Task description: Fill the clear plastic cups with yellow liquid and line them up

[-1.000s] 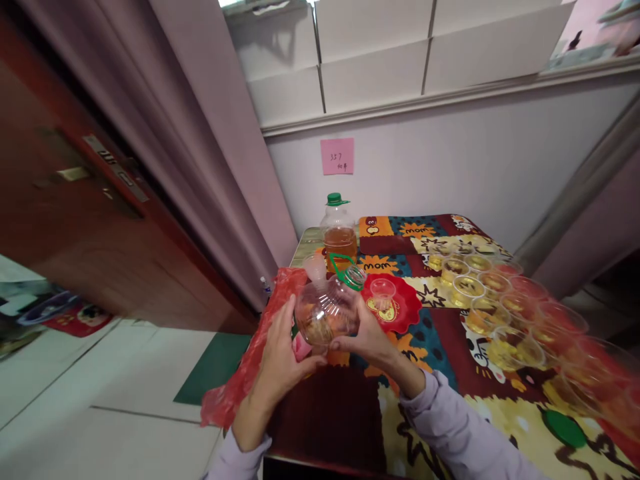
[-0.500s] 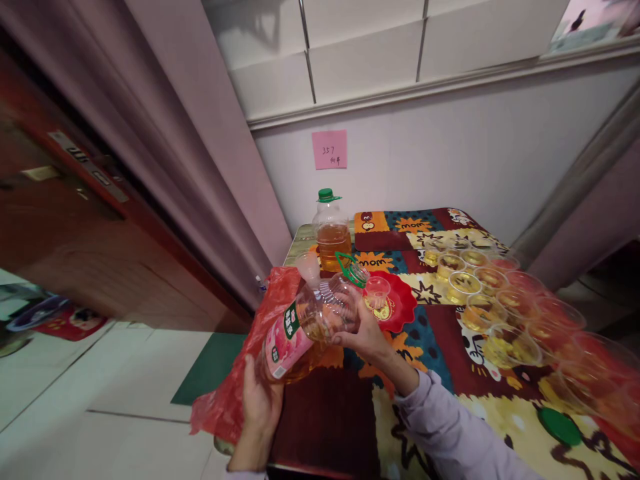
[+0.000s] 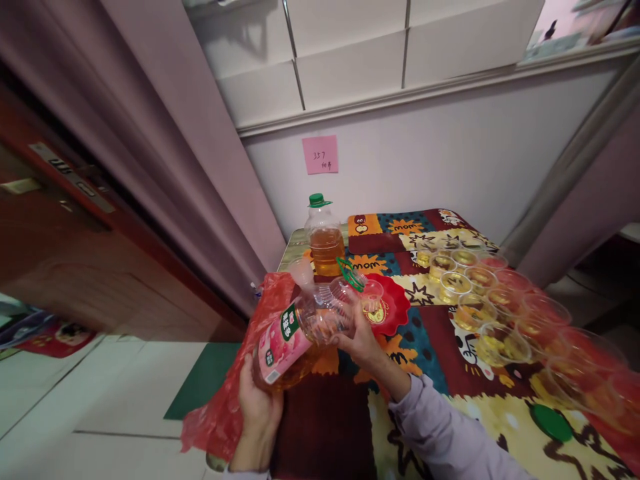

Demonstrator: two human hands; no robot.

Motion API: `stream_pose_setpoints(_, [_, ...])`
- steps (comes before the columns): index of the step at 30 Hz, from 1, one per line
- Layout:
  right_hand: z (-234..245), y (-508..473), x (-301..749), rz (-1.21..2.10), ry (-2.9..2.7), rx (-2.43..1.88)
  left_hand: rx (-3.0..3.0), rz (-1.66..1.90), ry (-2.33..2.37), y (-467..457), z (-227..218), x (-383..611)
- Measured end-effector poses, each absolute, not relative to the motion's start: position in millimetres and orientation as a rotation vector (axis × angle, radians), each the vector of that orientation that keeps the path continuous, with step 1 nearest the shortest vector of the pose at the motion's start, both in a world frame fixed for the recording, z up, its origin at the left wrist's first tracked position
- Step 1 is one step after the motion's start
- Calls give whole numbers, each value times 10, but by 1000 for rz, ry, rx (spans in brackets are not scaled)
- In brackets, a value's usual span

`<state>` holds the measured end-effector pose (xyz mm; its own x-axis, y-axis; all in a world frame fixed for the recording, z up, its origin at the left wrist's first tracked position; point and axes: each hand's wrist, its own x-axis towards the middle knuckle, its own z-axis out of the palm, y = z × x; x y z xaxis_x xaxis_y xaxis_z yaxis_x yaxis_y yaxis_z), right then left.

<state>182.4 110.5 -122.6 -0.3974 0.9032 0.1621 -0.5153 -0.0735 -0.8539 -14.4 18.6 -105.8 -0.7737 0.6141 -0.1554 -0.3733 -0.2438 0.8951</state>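
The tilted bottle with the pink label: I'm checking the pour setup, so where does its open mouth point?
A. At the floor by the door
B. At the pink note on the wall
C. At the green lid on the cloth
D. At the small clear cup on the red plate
D: held by the left hand and right hand, the tilted bottle has its mouth right at the small clear cup on the red plate.

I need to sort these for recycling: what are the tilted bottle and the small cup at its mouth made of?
Tilted bottle: looks like clear, glossy plastic, since amber liquid shows through its ribbed wall; pink printed label.
Small cup: likely thin clear plastic, because the red dish shows through it.
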Motion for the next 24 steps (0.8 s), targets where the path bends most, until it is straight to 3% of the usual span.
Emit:
stream_pose_setpoints(12, [-1260, 1175, 1805, 1692, -1061, -544, 302, 2020, 1359, 172, -738, -277])
stream_pose_setpoints(24, [-1377, 1165, 1728, 1675, -926, -550, 299, 2005, 1364, 160, -785, -392])
